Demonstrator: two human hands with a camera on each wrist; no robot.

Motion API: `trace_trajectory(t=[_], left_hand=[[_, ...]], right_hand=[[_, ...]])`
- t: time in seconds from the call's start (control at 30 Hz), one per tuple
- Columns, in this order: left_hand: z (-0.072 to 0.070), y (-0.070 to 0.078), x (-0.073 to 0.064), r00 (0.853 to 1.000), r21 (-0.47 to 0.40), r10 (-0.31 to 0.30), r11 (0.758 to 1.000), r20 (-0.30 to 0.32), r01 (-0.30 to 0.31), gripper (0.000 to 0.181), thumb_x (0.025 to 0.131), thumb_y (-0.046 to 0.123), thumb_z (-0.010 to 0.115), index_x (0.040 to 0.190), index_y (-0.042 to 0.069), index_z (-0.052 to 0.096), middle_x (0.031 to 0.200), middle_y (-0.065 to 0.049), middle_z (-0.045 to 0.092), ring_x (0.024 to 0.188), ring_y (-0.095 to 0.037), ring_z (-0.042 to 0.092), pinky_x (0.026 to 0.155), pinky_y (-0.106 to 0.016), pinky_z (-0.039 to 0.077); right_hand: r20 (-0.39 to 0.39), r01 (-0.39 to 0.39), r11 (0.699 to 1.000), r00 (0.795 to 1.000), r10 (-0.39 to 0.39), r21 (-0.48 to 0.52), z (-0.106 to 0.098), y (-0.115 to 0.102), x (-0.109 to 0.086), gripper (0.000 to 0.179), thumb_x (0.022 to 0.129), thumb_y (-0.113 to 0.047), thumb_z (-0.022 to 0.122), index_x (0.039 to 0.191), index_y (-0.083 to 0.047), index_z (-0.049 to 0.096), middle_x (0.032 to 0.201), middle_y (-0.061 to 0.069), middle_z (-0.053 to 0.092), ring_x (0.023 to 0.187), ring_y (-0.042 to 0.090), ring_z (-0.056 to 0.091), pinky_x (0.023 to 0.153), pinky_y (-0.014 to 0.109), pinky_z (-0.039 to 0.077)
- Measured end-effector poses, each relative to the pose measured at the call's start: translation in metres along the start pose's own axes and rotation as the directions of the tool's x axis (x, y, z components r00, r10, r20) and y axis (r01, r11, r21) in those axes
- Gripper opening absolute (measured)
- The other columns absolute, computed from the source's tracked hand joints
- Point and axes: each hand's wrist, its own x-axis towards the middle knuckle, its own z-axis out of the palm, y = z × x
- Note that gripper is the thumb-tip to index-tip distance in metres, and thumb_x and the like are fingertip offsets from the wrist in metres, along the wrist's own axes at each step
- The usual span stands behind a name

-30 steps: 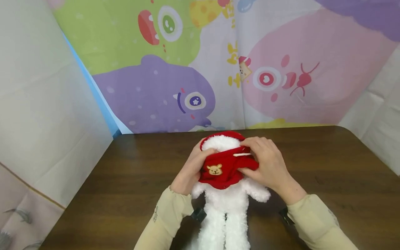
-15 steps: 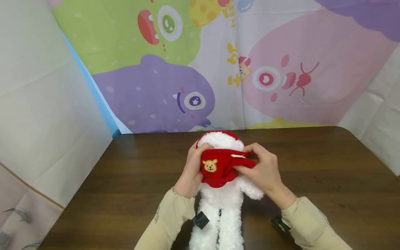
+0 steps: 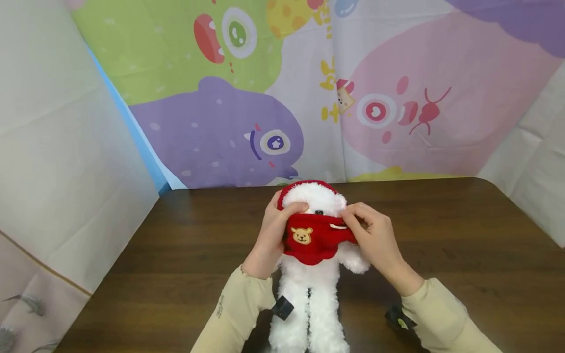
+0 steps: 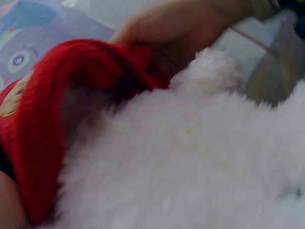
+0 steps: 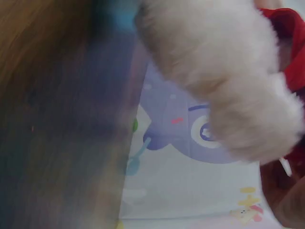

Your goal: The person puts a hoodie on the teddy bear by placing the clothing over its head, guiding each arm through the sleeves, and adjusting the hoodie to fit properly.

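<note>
A fluffy white plush toy (image 3: 309,284) lies face up on the table, legs toward the near edge. A red knit garment (image 3: 318,245) with a small bear patch (image 3: 302,236) covers the lower part of its head, and one dark eye shows above the red edge. My left hand (image 3: 269,235) grips the garment and the head from the left side, thumb over the front. With thumb and fingers my right hand (image 3: 375,235) pinches the garment's right edge beside a white cord (image 3: 338,226). In the left wrist view the garment (image 4: 40,129) stands away from the white fur (image 4: 181,157).
The dark wooden table (image 3: 176,255) extends on both sides of the toy. Behind it hangs a cartoon-print cloth (image 3: 212,132), and a pale sheet (image 3: 66,147) stands at the left. A black wrist camera (image 3: 283,307) sits over the toy's leg.
The garment's upper edge has come down on the head, so an eye now shows. My right hand has shifted its pinch on the garment's right edge; the left keeps hold.
</note>
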Motion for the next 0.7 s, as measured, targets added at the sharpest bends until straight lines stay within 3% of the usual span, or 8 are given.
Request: trace_trajectory(t=[0.13, 0.27, 0.37, 0.43, 0.53, 0.6, 0.7], left_hand=[[-0.002, 0.0, -0.001, 0.996, 0.135, 0.037, 0.99, 0.08, -0.048, 0.046, 0.077, 0.023, 0.063, 0.12, 0.016, 0.049, 0.112, -0.006, 0.055, 0.096, -0.019, 0.054, 0.081, -0.035, 0.048], [-0.004, 0.001, -0.002, 0.991, 0.199, 0.056, 0.977, 0.119, -0.079, 0.041, 0.081, 0.021, 0.055, 0.121, 0.014, 0.05, 0.112, -0.007, 0.055, 0.096, -0.018, 0.053, 0.083, -0.034, 0.046], [-0.004, 0.003, -0.003, 0.989, 0.274, 0.081, 0.955, 0.122, -0.112, 0.04, 0.082, 0.018, 0.049, 0.121, 0.013, 0.051, 0.111, -0.007, 0.056, 0.094, -0.018, 0.053, 0.083, -0.033, 0.046], [-0.003, 0.004, -0.004, 0.989, 0.349, 0.104, 0.927, 0.108, -0.136, 0.039, 0.083, 0.018, 0.047, 0.121, 0.014, 0.051, 0.11, -0.007, 0.057, 0.092, -0.019, 0.053, 0.082, -0.034, 0.047], [-0.001, 0.003, -0.004, 0.985, 0.473, 0.158, 0.864, 0.073, -0.174, 0.037, 0.084, 0.018, 0.045, 0.121, 0.016, 0.054, 0.108, -0.005, 0.06, 0.091, -0.019, 0.055, 0.08, -0.034, 0.048], [0.0, 0.001, -0.003, 0.977, 0.53, 0.207, 0.824, 0.045, -0.199, 0.036, 0.085, 0.018, 0.043, 0.119, 0.017, 0.056, 0.105, -0.004, 0.063, 0.089, -0.018, 0.056, 0.078, -0.034, 0.048], [0.0, -0.004, -0.003, 0.962, 0.575, 0.273, 0.787, 0.004, -0.225, 0.033, 0.087, 0.019, 0.041, 0.114, 0.017, 0.06, 0.101, -0.003, 0.065, 0.085, -0.017, 0.058, 0.076, -0.032, 0.048]], right_hand=[[-0.009, -0.185, 0.982, 0.983, 0.184, -0.048, -0.004, 0.003, 0.003, 0.016, 0.086, -0.024, 0.063, 0.095, -0.011, 0.063, 0.082, 0.002, 0.067, 0.072, 0.01, 0.059, 0.063, 0.018, 0.049], [0.041, -0.237, 0.967, 0.97, 0.241, -0.097, -0.011, 0.007, 0.007, 0.029, 0.086, -0.022, 0.061, 0.112, -0.011, 0.057, 0.092, 0.006, 0.067, 0.085, 0.017, 0.063, 0.077, 0.028, 0.05], [0.057, -0.267, 0.96, 0.961, 0.272, -0.08, -0.015, 0.008, 0.009, 0.029, 0.085, -0.02, 0.062, 0.113, -0.009, 0.059, 0.1, 0.009, 0.066, 0.091, 0.021, 0.064, 0.079, 0.027, 0.051], [0.058, -0.279, 0.958, 0.957, 0.283, -0.073, -0.016, 0.008, 0.011, 0.027, 0.085, -0.019, 0.063, 0.109, -0.007, 0.061, 0.103, 0.011, 0.066, 0.091, 0.022, 0.064, 0.076, 0.02, 0.05], [0.067, -0.283, 0.957, 0.956, 0.287, -0.061, -0.018, 0.007, 0.012, 0.025, 0.085, -0.017, 0.063, 0.107, -0.007, 0.06, 0.103, 0.011, 0.066, 0.091, 0.022, 0.064, 0.074, 0.014, 0.048], [0.087, -0.284, 0.958, 0.954, 0.287, -0.045, -0.019, 0.005, 0.012, 0.026, 0.086, -0.019, 0.062, 0.109, -0.007, 0.058, 0.103, 0.012, 0.065, 0.09, 0.023, 0.063, 0.075, 0.019, 0.05], [0.12, -0.274, 0.96, 0.953, 0.279, -0.06, -0.02, 0.002, 0.011, 0.033, 0.086, -0.03, 0.061, 0.113, -0.013, 0.055, 0.108, 0.009, 0.063, 0.094, 0.023, 0.062, 0.079, 0.032, 0.052]])
